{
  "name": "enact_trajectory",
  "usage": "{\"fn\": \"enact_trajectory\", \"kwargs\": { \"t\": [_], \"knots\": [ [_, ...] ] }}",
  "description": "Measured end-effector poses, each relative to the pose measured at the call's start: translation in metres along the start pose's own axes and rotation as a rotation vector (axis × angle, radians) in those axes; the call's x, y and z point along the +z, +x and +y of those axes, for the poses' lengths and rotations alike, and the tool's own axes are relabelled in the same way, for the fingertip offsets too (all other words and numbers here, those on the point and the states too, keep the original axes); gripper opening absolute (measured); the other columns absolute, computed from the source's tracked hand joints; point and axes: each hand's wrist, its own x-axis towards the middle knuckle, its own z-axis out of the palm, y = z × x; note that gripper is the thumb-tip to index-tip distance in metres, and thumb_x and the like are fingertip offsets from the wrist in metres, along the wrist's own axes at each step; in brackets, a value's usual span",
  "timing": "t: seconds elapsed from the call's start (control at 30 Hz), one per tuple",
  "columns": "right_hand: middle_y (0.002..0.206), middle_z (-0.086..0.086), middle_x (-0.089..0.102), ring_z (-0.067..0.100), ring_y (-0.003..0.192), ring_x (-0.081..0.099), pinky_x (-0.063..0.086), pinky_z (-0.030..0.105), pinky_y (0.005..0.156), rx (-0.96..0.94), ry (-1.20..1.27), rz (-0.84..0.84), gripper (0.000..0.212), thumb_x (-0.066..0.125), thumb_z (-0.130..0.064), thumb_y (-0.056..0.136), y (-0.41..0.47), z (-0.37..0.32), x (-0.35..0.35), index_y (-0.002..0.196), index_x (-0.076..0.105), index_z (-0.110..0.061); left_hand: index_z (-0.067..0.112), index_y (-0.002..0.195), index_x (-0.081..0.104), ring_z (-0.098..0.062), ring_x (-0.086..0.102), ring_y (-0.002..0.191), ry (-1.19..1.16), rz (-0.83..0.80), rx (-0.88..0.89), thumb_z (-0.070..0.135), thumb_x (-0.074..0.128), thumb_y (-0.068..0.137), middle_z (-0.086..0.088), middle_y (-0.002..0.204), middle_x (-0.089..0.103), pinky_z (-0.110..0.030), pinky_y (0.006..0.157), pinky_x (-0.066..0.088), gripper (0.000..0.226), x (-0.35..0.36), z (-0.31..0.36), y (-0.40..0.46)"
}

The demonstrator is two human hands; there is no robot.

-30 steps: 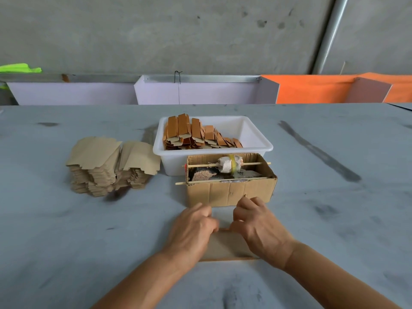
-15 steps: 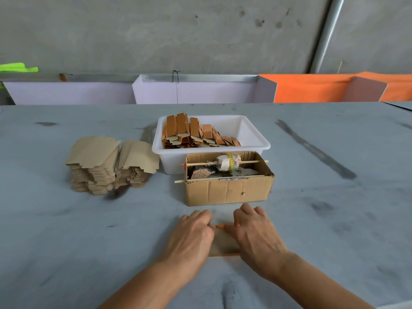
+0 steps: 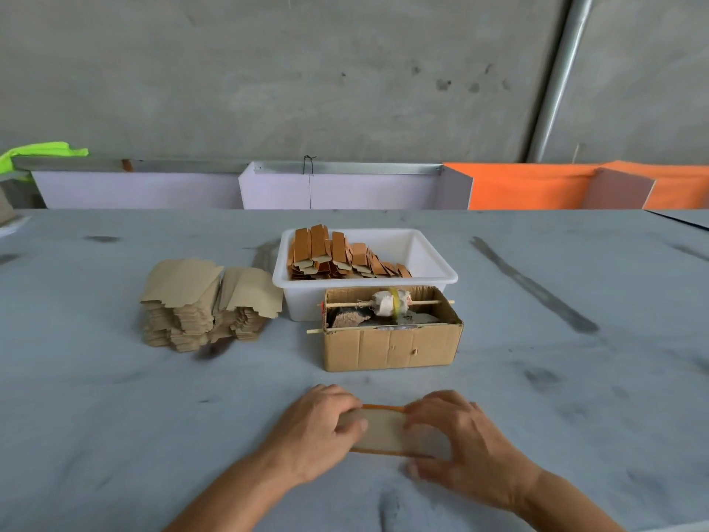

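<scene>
Both hands are on one card (image 3: 383, 430), flat on the table (image 3: 115, 416) near the front edge, just in front of the box (image 3: 391, 349) but apart from it. The card is tan on top, with an orange edge along its far and near sides.

Left hand (image 3: 318, 428): palm down over the card's left end, fingers bent over the far edge, thumb (image 3: 356, 426) lying on the tan face. It holds that end down.

Right hand (image 3: 464, 439): covers the right end, fingers curled over the far edge, thumb (image 3: 416, 470) at the near side by the table. It grips that end. Both wrists are low, forearms coming in from the bottom. How much card sits under each palm is hidden.

Behind: the open box has a stick (image 3: 429, 302) across its top carrying a wrapped roll (image 3: 387, 303). A white tub (image 3: 437, 263) touches the box's back and holds orange folded pieces (image 3: 337, 255) at its left. A stack of tan blanks (image 3: 207, 305) sits left of the tub.
</scene>
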Motion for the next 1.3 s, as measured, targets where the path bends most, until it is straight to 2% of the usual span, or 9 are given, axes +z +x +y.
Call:
{"fn": "enact_trajectory", "kwargs": {
  "t": [0.13,0.27,0.37,0.43,0.53,0.73,0.83,1.07,1.3],
  "knots": [
    [0.111,-0.023,0.059,-0.004,0.110,0.049,0.036,0.016,0.096,0.044,0.188,0.126,0.002,0.068,-0.020,0.083,-0.003,-0.001,-0.002,0.083,0.068,-0.022,0.023,0.117,0.063,0.001,0.048,0.111,-0.104,-0.076,-0.022,0.040,0.078,0.069,0.018,0.115,0.055,-0.012,0.096,0.034,0.054,-0.007,-0.003,-0.004],
    [0.086,-0.013,0.070,-0.002,0.086,0.060,0.042,0.011,0.077,0.185,0.555,0.188,0.016,0.064,-0.018,0.088,0.002,-0.009,-0.023,0.073,0.065,-0.022,0.024,0.084,0.072,-0.004,0.062,0.078,-0.453,0.215,-0.202,0.010,0.080,0.068,0.015,0.084,0.068,-0.012,0.072,0.047,0.023,-0.017,0.003,-0.005],
    [0.076,-0.009,0.068,0.001,0.073,0.059,0.044,0.011,0.064,0.230,0.755,0.326,0.012,0.064,-0.016,0.088,0.010,-0.019,-0.040,0.077,0.067,-0.021,0.015,0.072,0.071,-0.009,0.053,0.050,-0.818,0.273,-0.408,0.003,0.076,0.073,0.004,0.063,0.067,-0.017,0.049,0.044,0.013,-0.024,0.014,0.002],
    [0.080,-0.010,0.069,0.001,0.078,0.062,0.046,0.011,0.062,0.292,0.765,0.532,0.008,0.066,-0.020,0.086,0.010,-0.022,-0.048,0.085,0.070,-0.026,0.008,0.076,0.069,-0.014,0.057,0.056,-0.965,0.280,-0.508,0.005,0.076,0.074,-0.004,0.070,0.066,-0.020,0.045,0.045,0.008,-0.029,0.020,0.006],
    [0.070,-0.006,0.065,0.004,0.059,0.056,0.041,0.014,0.050,0.460,0.646,0.781,0.007,0.068,-0.023,0.085,0.006,-0.025,-0.054,0.091,0.072,-0.024,0.010,0.090,0.067,-0.023,0.064,0.085,-1.106,0.277,-0.609,0.010,0.077,0.074,-0.008,0.089,0.069,-0.022,0.048,0.049,0.020,-0.033,0.025,0.009],
    [0.048,0.002,0.057,0.007,0.037,0.043,0.034,0.017,0.038,0.577,1.082,0.427,0.034,0.063,-0.017,0.088,0.013,-0.047,-0.055,0.122,0.055,-0.018,0.013,0.098,0.067,-0.021,0.065,0.094,-1.129,0.176,-0.584,0.012,0.075,0.077,-0.008,0.097,0.072,-0.023,0.060,0.051,0.022,-0.033,0.027,0.007],
    [0.051,0.004,0.061,0.009,0.036,0.044,0.035,0.019,0.038,0.580,1.021,0.292,0.010,0.060,-0.017,0.091,0.017,-0.053,-0.057,0.095,0.064,-0.008,0.011,0.090,0.070,-0.020,0.066,0.083,-1.103,0.153,-0.527,0.009,0.073,0.078,-0.008,0.089,0.072,-0.025,0.065,0.051,0.013,-0.035,0.029,0.005],
    [0.076,0.011,0.073,0.010,0.043,0.053,0.041,0.022,0.044,0.610,1.200,0.323,0.013,0.058,-0.018,0.092,0.019,-0.047,-0.053,0.097,0.066,-0.009,0.020,0.089,0.071,-0.014,0.063,0.071,-1.088,0.425,-0.614,0.012,0.078,0.074,-0.001,0.075,0.065,-0.024,0.055,0.052,0.018,-0.039,0.032,0.001],
    [0.080,0.011,0.074,0.013,0.050,0.058,0.045,0.025,0.052,0.594,1.231,0.287,0.014,0.058,-0.019,0.091,0.022,-0.049,-0.052,0.100,0.066,-0.010,0.009,0.083,0.064,-0.015,0.064,0.058,-1.359,0.220,-0.660,0.020,0.078,0.069,-0.008,0.074,0.072,-0.025,0.049,0.049,0.022,-0.046,0.045,0.008]
  ]
}}
